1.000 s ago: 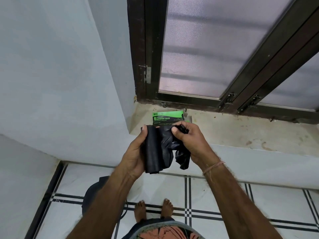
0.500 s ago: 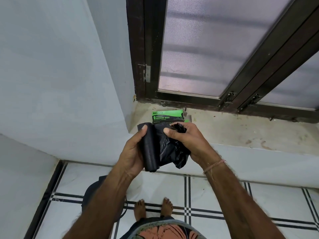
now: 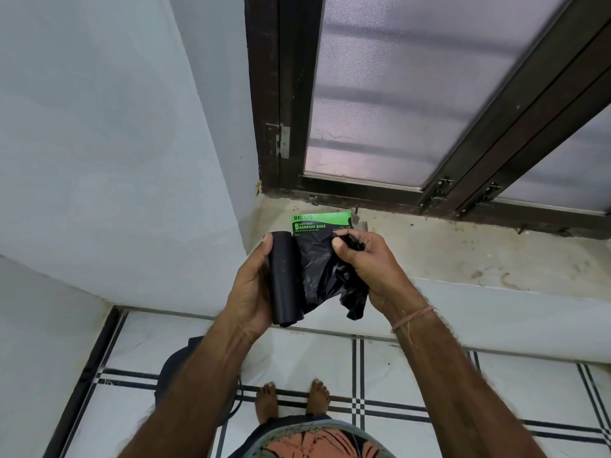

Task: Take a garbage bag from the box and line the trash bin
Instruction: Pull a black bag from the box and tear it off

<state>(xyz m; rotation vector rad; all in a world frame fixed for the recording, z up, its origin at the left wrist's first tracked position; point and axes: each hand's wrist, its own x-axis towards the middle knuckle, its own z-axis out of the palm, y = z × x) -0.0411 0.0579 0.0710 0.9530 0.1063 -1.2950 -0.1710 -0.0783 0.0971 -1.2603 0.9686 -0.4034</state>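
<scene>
Garbage bag (image 3: 325, 272), one, right hand (image 3: 367, 266); roll (image 3: 284, 279), one, left hand (image 3: 251, 289); box (image 3: 322, 223), one.

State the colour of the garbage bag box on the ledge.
The box is green and black, shown best in the head view.

Over the last second the left hand (image 3: 251, 285) carried the roll of black garbage bags (image 3: 285, 279) slightly left and upward, away from the right hand (image 3: 367, 266). The gap between them widened. A little more of the loose garbage bag (image 3: 322, 269) was drawn off the roll and lay flatter, less bunched, with its lower corner dangling beneath the right hand.
</scene>
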